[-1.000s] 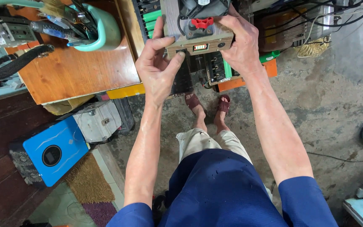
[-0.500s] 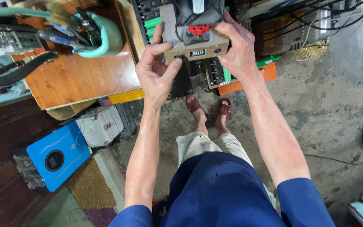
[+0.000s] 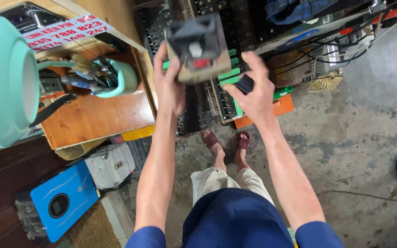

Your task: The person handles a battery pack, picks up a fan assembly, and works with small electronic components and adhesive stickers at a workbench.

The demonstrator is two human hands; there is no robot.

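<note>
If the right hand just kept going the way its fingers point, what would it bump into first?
The right hand points up and left, toward the blurred boxy device that the left hand holds. It would probably meet that device's right side first, though depth is hard to judge; the green-edged circuit boards lie behind.

The boxy device (image 3: pixel 196 48) sits high in the scene's middle, with the left hand (image 3: pixel 170 85) against its left side and the right hand (image 3: pixel 252 94) just right of it and a little nearer, apart from the box. Behind and below both hands stands a rack of circuit boards (image 3: pixel 217 98) on the floor. Left of the rack is a wooden table (image 3: pixel 95 117); on it a cup of tools (image 3: pixel 111 78), and a lamp shade (image 3: pixel 5 80) at the far left edge. Near the table, on the floor, lie a flat box with a round dial (image 3: pixel 63 200) and, to its right, a metal housing (image 3: pixel 109 165). The person's feet (image 3: pixel 226 140) stand between the rack and the bare concrete floor (image 3: pixel 354 151) to the right.
</note>
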